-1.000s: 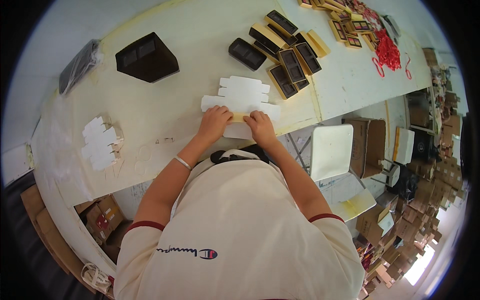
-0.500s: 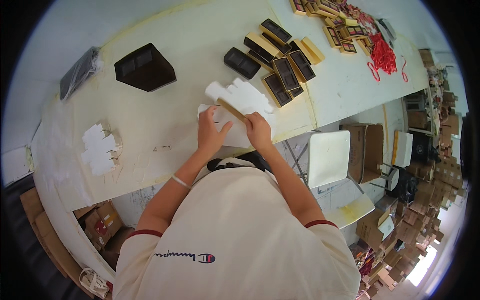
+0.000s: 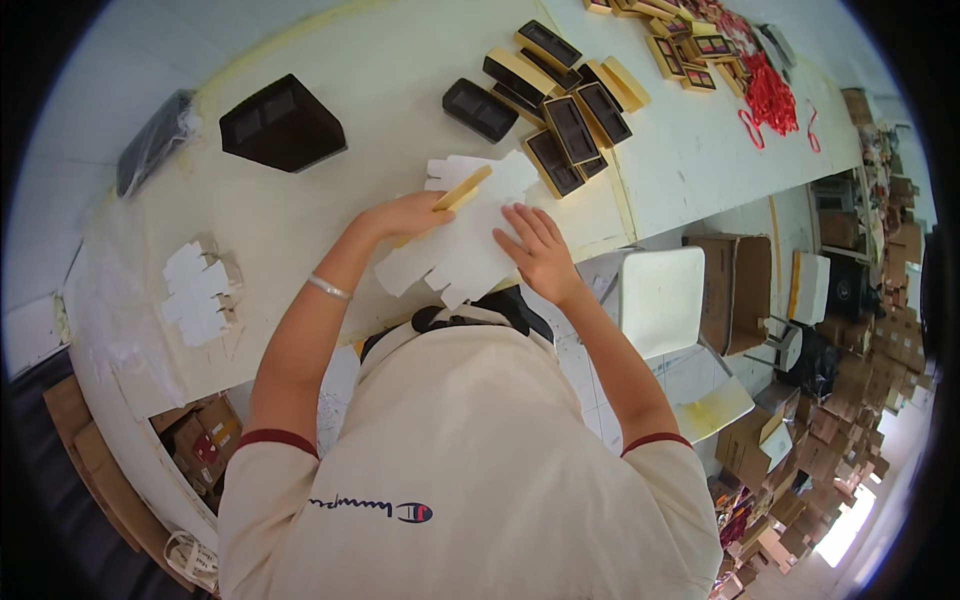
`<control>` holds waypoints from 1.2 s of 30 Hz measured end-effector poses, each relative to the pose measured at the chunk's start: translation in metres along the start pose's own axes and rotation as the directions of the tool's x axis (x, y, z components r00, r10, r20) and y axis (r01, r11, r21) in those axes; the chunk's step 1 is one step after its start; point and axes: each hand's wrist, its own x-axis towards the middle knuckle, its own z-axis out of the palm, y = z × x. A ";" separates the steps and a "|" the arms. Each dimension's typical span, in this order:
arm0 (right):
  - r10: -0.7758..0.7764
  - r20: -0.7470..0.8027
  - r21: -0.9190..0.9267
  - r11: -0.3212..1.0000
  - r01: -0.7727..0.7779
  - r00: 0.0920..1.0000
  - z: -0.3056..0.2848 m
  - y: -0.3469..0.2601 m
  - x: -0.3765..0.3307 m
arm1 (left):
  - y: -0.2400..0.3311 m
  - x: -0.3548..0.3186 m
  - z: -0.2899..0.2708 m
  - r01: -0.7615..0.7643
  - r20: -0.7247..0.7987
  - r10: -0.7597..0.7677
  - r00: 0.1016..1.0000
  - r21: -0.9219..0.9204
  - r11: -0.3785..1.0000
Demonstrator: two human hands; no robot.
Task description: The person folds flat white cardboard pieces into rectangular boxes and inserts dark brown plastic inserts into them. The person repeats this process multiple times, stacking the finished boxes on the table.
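Note:
A white flat card box blank with cut tabs lies at the table's near edge in front of me. A narrow gold panel stands up along its left part. My left hand is wrapped over the middle of this gold panel, its fingertips partly hidden. My right hand rests on the right side of the blank, fingers stretched out and holding nothing. Just beyond lie several gold boxes with black inserts and a black insert tray. A stack of black trays stands at the far left.
More white blanks lie at the left, near a plastic-wrapped dark pack. Filled gold boxes and red ribbon are at the far right. A white stool and an open carton stand beside the table.
My left hand has moved left and farther away, onto the gold panel. My right hand has let go of the gold panel and spread flat on the blank. The blank has turned.

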 end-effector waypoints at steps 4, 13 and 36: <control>0.028 0.038 -0.043 0.999 -0.026 0.999 0.021 0.011 -0.004 | -0.003 0.016 0.017 -0.121 -0.384 0.302 0.873 0.430 0.895; 0.206 0.144 0.108 0.969 -0.222 0.968 0.063 0.004 -0.011 | -0.027 -0.029 0.081 -0.106 -0.324 0.349 0.879 0.581 0.807; 0.063 0.048 -0.002 0.998 -0.063 0.997 0.085 0.014 0.009 | -0.035 0.005 0.083 -0.079 -0.516 0.466 0.719 0.605 0.792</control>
